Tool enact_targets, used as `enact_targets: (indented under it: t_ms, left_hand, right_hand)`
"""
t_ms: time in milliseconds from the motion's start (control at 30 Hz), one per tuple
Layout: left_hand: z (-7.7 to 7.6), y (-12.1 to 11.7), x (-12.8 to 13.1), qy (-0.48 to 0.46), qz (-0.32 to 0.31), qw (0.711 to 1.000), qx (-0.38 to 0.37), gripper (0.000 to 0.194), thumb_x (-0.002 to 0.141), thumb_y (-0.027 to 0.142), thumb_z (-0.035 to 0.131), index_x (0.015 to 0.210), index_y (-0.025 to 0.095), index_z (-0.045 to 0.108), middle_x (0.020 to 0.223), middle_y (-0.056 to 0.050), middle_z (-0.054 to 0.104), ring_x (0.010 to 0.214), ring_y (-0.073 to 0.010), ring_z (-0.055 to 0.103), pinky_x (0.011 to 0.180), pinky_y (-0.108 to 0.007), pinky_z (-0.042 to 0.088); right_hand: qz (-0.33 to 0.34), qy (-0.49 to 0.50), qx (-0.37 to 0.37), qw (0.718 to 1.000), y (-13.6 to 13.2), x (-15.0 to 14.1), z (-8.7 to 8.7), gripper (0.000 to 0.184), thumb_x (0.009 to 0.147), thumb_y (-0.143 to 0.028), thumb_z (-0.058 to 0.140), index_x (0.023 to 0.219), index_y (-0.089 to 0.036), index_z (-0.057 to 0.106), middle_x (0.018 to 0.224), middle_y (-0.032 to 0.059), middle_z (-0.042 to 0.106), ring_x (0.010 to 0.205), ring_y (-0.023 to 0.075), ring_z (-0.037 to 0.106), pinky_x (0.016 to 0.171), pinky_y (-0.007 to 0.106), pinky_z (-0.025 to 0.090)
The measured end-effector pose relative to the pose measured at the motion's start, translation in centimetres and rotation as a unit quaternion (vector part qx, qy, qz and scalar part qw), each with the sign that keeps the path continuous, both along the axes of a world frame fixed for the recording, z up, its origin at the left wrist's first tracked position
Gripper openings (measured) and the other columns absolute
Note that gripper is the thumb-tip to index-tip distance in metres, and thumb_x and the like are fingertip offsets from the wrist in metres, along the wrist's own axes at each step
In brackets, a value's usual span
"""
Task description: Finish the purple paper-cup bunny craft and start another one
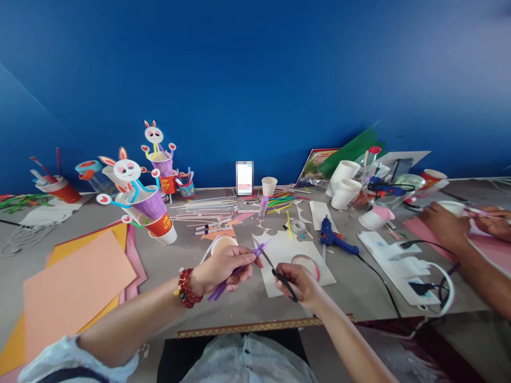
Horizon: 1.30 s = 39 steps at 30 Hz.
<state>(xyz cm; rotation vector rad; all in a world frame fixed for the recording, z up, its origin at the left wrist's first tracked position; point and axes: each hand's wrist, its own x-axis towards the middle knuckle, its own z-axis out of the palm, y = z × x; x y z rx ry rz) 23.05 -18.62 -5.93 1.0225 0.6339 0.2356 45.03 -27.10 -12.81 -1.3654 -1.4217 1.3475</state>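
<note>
Near the front of the table, my left hand (229, 268) is closed around several purple drinking straws (219, 290), whose tips poke out past the thumb. My right hand (297, 283) grips a pair of black-handled scissors (284, 277). The blades cross beside the straw ends; whether they touch or cut them I cannot tell. Just behind my left hand stands a paper cup (223, 244), partly covered by the fingers. A cut white paper sheet (275, 266) lies under and beyond the scissors, with a roll of tape (305, 261) on it.
Finished rabbit cups (149, 205) stand at left behind stacked coloured paper (75, 282). A blue glue gun (337, 238) and white power strip (399, 268) with cables lie at right. Loose straws (207, 207) spread across the back. Another person's hands (449, 229) work at far right.
</note>
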Motion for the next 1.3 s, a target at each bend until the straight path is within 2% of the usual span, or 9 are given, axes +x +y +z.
enact_targets:
  t_ms: [333, 500, 633, 833, 1000, 1067, 1133, 1200, 1300]
  left_hand:
    - [-0.1, 0.5, 0.6, 0.008, -0.011, 1.000, -0.006, 0.034, 0.088, 0.044, 0.062, 0.095, 0.011, 0.067, 0.053, 0.006, 0.052, 0.033, -0.0011, 0.024, 0.031, -0.016, 0.024]
    - [-0.2, 0.2, 0.3, 0.007, -0.006, 1.000, 0.024, 0.034, 0.090, 0.045, 0.059, 0.095, 0.012, 0.065, 0.053, 0.006, 0.053, 0.032, -0.0012, 0.026, 0.032, -0.015, 0.028]
    - [-0.1, -0.3, -0.9, -0.015, 0.038, 0.996, 0.083, 0.032, 0.093, 0.045, 0.056, 0.097, 0.014, 0.062, 0.056, 0.006, 0.055, 0.031, -0.0019, 0.033, 0.032, -0.015, 0.030]
    - [-0.3, -2.1, -3.4, -0.013, 0.093, 0.992, 0.088, 0.034, 0.093, 0.049, 0.055, 0.094, 0.015, 0.059, 0.058, 0.003, 0.058, 0.033, -0.0035, 0.041, 0.033, -0.014, 0.033]
    - [-2.8, -4.5, -4.0, 0.006, 0.097, 0.992, 0.076, 0.036, 0.093, 0.053, 0.053, 0.094, 0.017, 0.057, 0.059, 0.002, 0.059, 0.032, -0.0042, 0.037, 0.033, -0.016, 0.034]
    - [-4.0, -5.5, -3.2, 0.050, 0.053, 0.984, 0.164, 0.035, 0.097, 0.049, 0.045, 0.096, 0.017, 0.059, 0.071, -0.003, 0.068, 0.037, -0.0066, 0.044, 0.038, -0.019, 0.041]
    - [-5.1, -6.2, -1.8, 0.117, -0.023, 0.930, 0.347, 0.030, 0.100, 0.037, 0.040, 0.104, 0.018, 0.063, 0.101, -0.011, 0.074, 0.061, -0.0138, 0.065, 0.056, -0.024, 0.054]
    - [-6.0, -6.7, -0.2, 0.172, -0.112, 0.833, 0.514, 0.029, 0.098, 0.026, 0.040, 0.108, 0.017, 0.065, 0.131, -0.016, 0.065, 0.089, -0.0229, 0.072, 0.076, -0.033, 0.057]
    - [-6.9, -7.0, 1.7, 0.257, -0.225, 0.709, 0.617, 0.030, 0.095, 0.020, 0.043, 0.114, 0.012, 0.064, 0.145, -0.023, 0.053, 0.085, -0.0273, 0.074, 0.068, -0.037, 0.059]
  right_hand:
    - [-0.056, -0.044, 0.005, 0.997, 0.1, 0.4, -0.7, 0.047, 0.072, -0.057, 0.070, 0.056, -0.024, 0.040, 0.041, -0.0076, 0.039, 0.037, 0.0090, 0.035, 0.040, 0.022, 0.025]
    - [-0.060, -0.115, 0.029, 0.991, 0.1, 1.3, -0.1, 0.038, 0.078, -0.054, 0.068, 0.064, -0.023, 0.050, 0.053, -0.0024, 0.056, 0.048, 0.0133, 0.050, 0.048, 0.023, 0.035]
    - [-0.101, -0.330, 0.098, 0.934, 0.1, 2.1, -0.3, 0.037, 0.078, -0.052, 0.069, 0.065, -0.022, 0.052, 0.062, -0.0003, 0.059, 0.059, 0.0165, 0.055, 0.053, 0.024, 0.036]
    - [-0.172, -0.469, 0.052, 0.865, -0.4, 1.9, 0.2, 0.022, 0.082, -0.045, 0.064, 0.084, -0.024, 0.060, 0.082, 0.0037, 0.073, 0.077, 0.0225, 0.066, 0.057, 0.026, 0.037]
    - [-0.136, -0.588, 0.002, 0.798, 1.8, 2.4, 2.3, 0.028, 0.088, -0.052, 0.058, 0.084, -0.026, 0.066, 0.075, 0.0026, 0.073, 0.069, 0.0219, 0.068, 0.052, 0.026, 0.030]
    - [-0.109, -0.627, -0.003, 0.771, 3.4, 2.5, 2.7, 0.028, 0.089, -0.051, 0.059, 0.088, -0.025, 0.069, 0.082, 0.0056, 0.075, 0.075, 0.0236, 0.070, 0.053, 0.027, 0.033]
    - [-0.083, -0.644, -0.001, 0.760, 4.8, 2.5, 2.6, 0.026, 0.088, -0.047, 0.061, 0.091, -0.023, 0.070, 0.090, 0.0077, 0.077, 0.082, 0.0254, 0.072, 0.056, 0.027, 0.037]
    - [-0.066, -0.648, 0.001, 0.759, 5.8, 2.3, 2.4, 0.024, 0.086, -0.044, 0.066, 0.091, -0.021, 0.070, 0.093, 0.0093, 0.077, 0.087, 0.0275, 0.073, 0.059, 0.028, 0.040]
    - [-0.058, -0.655, 0.000, 0.754, 6.6, 2.0, 2.1, 0.027, 0.084, -0.041, 0.069, 0.097, -0.017, 0.069, 0.092, 0.0123, 0.077, 0.090, 0.0304, 0.073, 0.063, 0.029, 0.043]
